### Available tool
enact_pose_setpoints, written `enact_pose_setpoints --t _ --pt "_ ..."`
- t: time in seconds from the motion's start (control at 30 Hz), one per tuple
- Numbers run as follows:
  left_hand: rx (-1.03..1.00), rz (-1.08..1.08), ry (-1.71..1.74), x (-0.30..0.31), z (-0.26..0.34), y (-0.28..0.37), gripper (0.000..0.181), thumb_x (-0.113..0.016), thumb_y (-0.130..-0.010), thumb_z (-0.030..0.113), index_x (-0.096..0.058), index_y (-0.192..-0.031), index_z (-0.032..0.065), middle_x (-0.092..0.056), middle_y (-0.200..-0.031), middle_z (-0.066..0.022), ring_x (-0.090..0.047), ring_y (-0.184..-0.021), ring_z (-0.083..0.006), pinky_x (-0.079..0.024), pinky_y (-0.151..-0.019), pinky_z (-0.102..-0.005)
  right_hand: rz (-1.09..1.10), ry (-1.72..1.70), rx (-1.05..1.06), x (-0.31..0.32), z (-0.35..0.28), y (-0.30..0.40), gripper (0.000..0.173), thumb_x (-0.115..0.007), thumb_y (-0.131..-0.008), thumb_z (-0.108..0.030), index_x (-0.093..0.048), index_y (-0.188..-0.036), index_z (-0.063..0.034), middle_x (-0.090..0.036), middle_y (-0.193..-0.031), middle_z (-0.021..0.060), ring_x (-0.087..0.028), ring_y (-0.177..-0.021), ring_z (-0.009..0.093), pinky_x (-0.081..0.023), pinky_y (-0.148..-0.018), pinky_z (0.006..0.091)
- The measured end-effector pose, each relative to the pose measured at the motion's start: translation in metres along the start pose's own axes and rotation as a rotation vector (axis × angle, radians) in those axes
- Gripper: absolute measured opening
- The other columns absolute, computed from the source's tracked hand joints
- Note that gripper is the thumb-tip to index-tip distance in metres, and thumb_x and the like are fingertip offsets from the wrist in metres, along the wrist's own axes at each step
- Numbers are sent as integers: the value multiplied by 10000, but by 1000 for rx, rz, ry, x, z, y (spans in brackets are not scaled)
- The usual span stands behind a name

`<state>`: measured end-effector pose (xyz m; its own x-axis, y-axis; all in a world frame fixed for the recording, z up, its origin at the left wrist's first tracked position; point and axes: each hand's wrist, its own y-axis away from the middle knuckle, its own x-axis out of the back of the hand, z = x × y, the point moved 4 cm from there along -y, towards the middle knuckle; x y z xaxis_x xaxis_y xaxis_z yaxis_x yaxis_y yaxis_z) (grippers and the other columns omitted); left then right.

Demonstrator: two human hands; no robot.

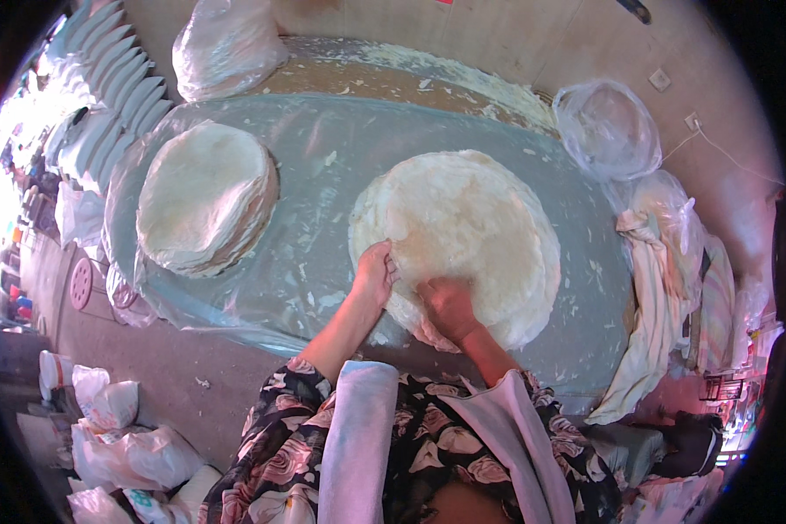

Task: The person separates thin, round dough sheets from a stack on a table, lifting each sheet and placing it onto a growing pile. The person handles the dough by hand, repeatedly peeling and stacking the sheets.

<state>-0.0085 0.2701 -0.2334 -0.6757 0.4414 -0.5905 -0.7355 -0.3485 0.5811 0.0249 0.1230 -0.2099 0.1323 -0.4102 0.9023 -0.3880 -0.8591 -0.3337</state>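
A large stack of thin round sheets (478, 229), pale with tan patches and looking like flatbread, lies in front of me on a plastic-covered table. At its near left edge is my left hand (374, 272), with its fingers curled beside the top sheet. My right hand (447, 304) rests on the near part of the stack, knuckles up and fingers bent under. Whether either hand pinches a sheet is hidden. To the left stands a smaller, neat stack of similar sheets (203, 196), apart from both hands.
Clear plastic sheeting (314, 190) with pale flakes covers the table. Plastic bags stand at the back left (226, 49) and back right (606, 131). A cream cloth (645, 308) hangs over the right end. More bags (134, 455) lie low on the left, near a pink stool (81, 283).
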Motion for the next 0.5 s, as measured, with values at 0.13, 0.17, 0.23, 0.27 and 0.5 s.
enact_pose_setpoints --t 0.13,0.17,0.23,0.27,0.5 --pt "-13 -117 110 6 -1 -28 126 -468 -908 209 -540 -872 112 -563 -712 -6 -525 -573 -124 -454 -512 -284 -15 -152 -65 -7 4 0 125 -598 -777 -158 -603 -832 -46 -574 -751 131 -588 -710 299 -463 -615 385" --pt "6 -146 152 5 -1 -27 125 -467 -905 202 -547 -889 108 -576 -730 -12 -533 -582 -126 -456 -513 -285 -29 -296 -116 -4 8 -2 151 -604 -787 -172 -606 -854 -37 -583 -771 138 -593 -729 300 -465 -630 374" --pt "21 -186 142 3 -4 -27 143 -458 -907 198 -555 -930 95 -594 -765 -19 -553 -626 -132 -465 -551 -285 -25 -446 -224 5 12 -9 209 -611 -803 -210 -603 -894 -22 -595 -814 146 -596 -757 309 -469 -649 366" --pt "9 -191 87 6 -7 -32 161 -449 -912 199 -556 -952 86 -598 -784 -20 -564 -660 -137 -473 -588 -284 -5 -460 -274 10 14 -16 242 -614 -809 -232 -597 -913 -15 -598 -838 146 -596 -766 318 -472 -653 369" --pt "-115 -228 -85 7 -10 -23 167 -476 -910 193 -560 -978 65 -579 -811 -10 -567 -698 -121 -463 -595 -265 65 -639 -459 1 24 -44 280 -601 -810 -203 -573 -989 11 -602 -912 143 -615 -844 255 -483 -738 333"
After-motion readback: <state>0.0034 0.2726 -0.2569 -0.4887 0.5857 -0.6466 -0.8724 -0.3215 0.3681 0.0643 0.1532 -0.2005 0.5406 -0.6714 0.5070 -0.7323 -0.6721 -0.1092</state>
